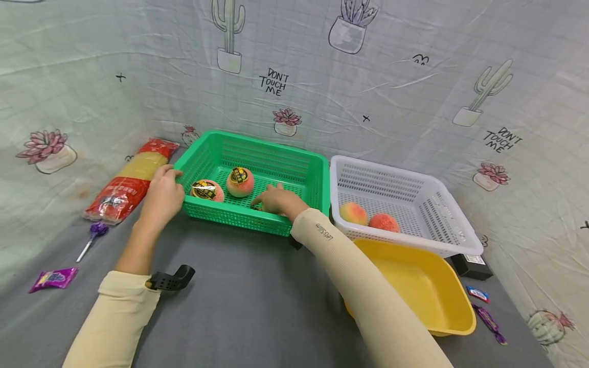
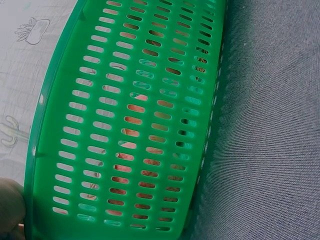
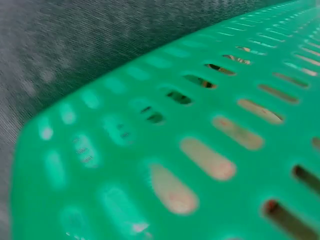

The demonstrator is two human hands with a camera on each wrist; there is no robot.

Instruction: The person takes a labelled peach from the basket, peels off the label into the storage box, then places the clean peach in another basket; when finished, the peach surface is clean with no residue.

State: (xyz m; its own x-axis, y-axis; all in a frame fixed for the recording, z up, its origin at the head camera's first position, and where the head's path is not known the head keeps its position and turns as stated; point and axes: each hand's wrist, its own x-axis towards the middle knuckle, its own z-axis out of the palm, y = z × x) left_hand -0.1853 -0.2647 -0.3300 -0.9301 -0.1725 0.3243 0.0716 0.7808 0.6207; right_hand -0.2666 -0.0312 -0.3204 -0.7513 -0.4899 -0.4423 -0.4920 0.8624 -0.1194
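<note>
Two hands work at the green basket [image 1: 239,219], which stands toward the back edge of the gray bench [image 1: 239,296]. The left hand [image 1: 164,193] grips the rim at the basket's left end, near its front left corner, with the fingers bent over the edge. The right hand [image 1: 278,199] is inside the basket at the front wall, right of center, fingers directed downward. A dark patch shows beneath it; whether the fingers hold anything cannot be told.

Two labeled peaches lie in the basket: the first peach [image 1: 209,191] at the front left corner, the second peach [image 1: 240,182] behind it and to its right.

The white basket [image 1: 395,238] is positioned beside the green basket's right end. It contains a yellow-pink peach [image 1: 353,213] and a red peach [image 1: 384,222], side by side near its front left corner. The yellow bin [image 1: 409,286] is located in front of it. A black box [image 1: 471,267] sits at the white basket's front right corner.

Along the bench's left edge, back to front: red-and-yellow bag [image 1: 133,181], purple lollipop [image 1: 97,229], purple packet [image 1: 53,279].
</note>
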